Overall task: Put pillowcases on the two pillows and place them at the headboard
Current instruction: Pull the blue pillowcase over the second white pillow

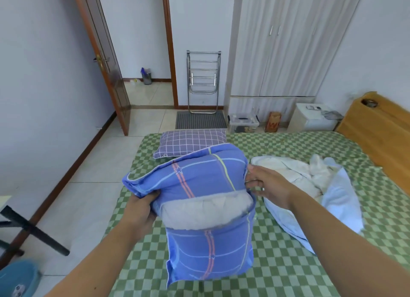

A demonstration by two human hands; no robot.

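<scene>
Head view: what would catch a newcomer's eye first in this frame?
The blue plaid pillowcase, held up in the centre over the green checkered bed, with white pillow bulging from its opening. The left hand grips its left edge and the right hand holds its right edge. Behind lies a purple grid pillow; to the right, a crumpled heap of white bedding.
</scene>
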